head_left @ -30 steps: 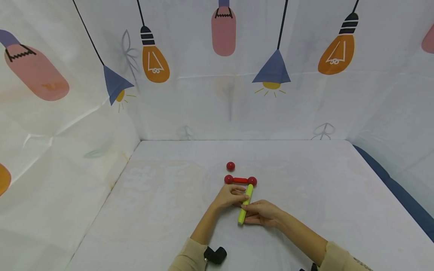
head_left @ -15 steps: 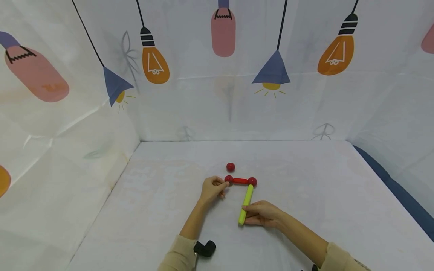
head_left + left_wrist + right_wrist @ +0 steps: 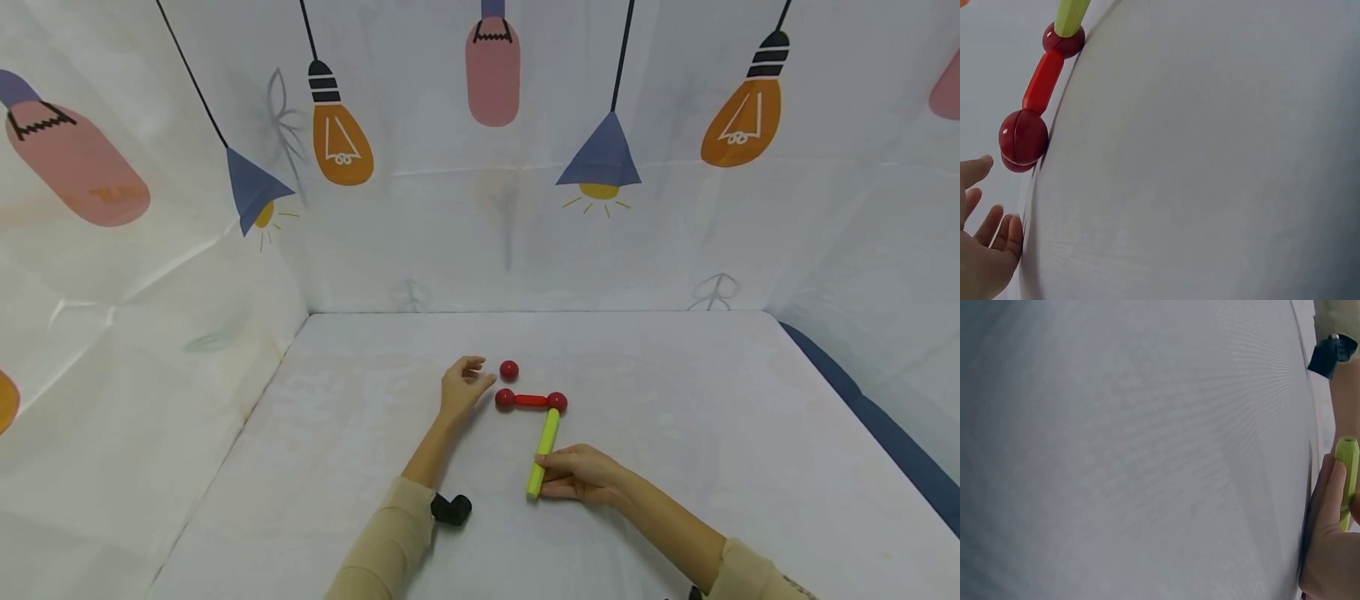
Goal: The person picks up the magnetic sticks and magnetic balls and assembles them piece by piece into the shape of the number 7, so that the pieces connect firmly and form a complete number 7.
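Observation:
My right hand [image 3: 585, 473] grips a yellow-green rod [image 3: 543, 450] near its lower end. The rod's far end meets a red ball [image 3: 557, 402]. From that ball a short red rod [image 3: 531, 401] runs left to a second red ball [image 3: 505, 399]. A loose red ball [image 3: 509, 371] lies just behind this row. Beside it on the left is my left hand [image 3: 462, 390], fingers spread and holding nothing. In the left wrist view, the left hand [image 3: 988, 250] is apart from the red balls. The right wrist view shows the right hand [image 3: 1332, 550] around the yellow-green rod [image 3: 1346, 472].
All of this lies on a white table [image 3: 675, 433]. A white curtain [image 3: 450, 233] printed with lamps and bulbs hangs behind and at the sides. Black wrist camera [image 3: 452, 510] sits at the left sleeve. Something dark blue [image 3: 862, 396] borders the table's right edge.
My left hand has let go of the yellow-green rod, moved left past the left end of the red row, then up beside the loose ball. The right hand stays in place, still gripping the rod.

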`<state>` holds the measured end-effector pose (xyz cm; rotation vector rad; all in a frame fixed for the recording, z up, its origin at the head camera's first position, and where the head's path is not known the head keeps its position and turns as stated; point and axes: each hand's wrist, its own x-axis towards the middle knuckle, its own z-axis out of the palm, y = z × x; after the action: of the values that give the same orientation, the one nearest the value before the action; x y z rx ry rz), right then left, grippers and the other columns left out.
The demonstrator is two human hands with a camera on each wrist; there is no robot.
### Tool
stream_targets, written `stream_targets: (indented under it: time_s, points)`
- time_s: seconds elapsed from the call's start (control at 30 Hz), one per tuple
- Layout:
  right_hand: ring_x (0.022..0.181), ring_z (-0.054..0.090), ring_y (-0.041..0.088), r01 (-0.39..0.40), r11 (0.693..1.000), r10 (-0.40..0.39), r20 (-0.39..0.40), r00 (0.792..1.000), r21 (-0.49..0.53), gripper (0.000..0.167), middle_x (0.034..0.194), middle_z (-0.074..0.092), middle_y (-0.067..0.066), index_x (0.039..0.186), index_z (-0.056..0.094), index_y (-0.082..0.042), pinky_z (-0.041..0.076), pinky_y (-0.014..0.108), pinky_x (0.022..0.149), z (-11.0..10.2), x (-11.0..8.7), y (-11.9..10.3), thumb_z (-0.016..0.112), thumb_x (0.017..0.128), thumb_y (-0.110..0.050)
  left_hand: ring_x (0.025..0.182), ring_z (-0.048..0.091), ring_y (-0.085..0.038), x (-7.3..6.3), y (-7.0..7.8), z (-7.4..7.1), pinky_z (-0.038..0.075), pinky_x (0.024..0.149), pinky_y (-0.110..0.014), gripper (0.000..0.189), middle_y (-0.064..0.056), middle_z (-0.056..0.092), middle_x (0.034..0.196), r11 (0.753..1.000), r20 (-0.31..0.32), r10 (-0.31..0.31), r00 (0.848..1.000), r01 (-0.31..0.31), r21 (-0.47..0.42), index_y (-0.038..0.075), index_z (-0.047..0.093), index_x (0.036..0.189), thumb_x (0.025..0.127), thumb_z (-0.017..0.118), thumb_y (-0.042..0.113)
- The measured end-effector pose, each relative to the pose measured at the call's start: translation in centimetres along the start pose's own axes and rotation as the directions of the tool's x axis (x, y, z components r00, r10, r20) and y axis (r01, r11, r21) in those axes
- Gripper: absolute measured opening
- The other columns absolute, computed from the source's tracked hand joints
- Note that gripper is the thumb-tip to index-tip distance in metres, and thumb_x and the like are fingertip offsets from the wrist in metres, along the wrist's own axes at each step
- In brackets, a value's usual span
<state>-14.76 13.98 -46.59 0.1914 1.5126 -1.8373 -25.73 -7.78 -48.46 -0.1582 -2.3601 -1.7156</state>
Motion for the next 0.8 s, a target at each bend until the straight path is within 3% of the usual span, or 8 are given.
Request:
stream_targets:
  time_s: [0.1,0.4,0.67,0.8]
  points:
    - [0.079,0.069,0.018,0.0,1.0,0.0,0.008,1.0,0.005,0.017,0.08,0.07,0.009,0.094,0.065,0.001,0.055,0.031,0.076,0.0,0.0,0.0,0.061,0.092,-0.015,0.101,0.058,-0.03,0.6,-0.2,0.1,0.051,0.085,-0.037,0.039,-0.019,0.063,0.112,1.0,0.063,0.017,0.998,-0.019,0.02,-0.003,0.061,0.114,0.08,0.073,0.009]
    - [0.08,0.069,0.018,0.005,1.0,-0.005,0.018,1.0,0.008,0.018,0.081,0.069,0.009,0.094,0.065,0.002,0.055,0.031,0.077,-0.1,-0.1,0.0,0.061,0.092,-0.015,0.107,0.056,-0.032,1.9,-0.2,0.8,0.047,0.092,-0.042,0.047,-0.021,0.061,0.117,0.997,0.167,0.009,0.986,-0.022,0.076,-0.003,0.058,0.121,0.081,0.073,0.016]
    - [0.079,0.069,0.018,0.009,1.0,-0.009,0.02,1.0,0.009,0.015,0.08,0.069,0.009,0.092,0.066,0.0,0.055,0.031,0.076,-0.1,-0.1,0.1,0.06,0.092,-0.014,0.106,0.053,-0.032,2.6,0.3,1.8,0.046,0.092,-0.045,0.047,-0.02,0.06,0.118,0.985,0.209,-0.051,0.977,0.014,0.173,0.0,0.058,0.123,0.082,0.073,0.019]
    - [0.079,0.069,0.018,0.012,1.0,-0.012,0.025,1.0,0.007,0.016,0.08,0.069,0.008,0.092,0.067,-0.001,0.055,0.03,0.076,-0.1,-0.1,0.0,0.06,0.092,-0.015,0.101,0.054,-0.029,2.9,0.2,2.3,0.046,0.088,-0.042,0.043,-0.018,0.062,0.113,0.977,0.219,-0.049,0.974,0.002,0.211,0.001,0.061,0.118,0.081,0.074,0.019]
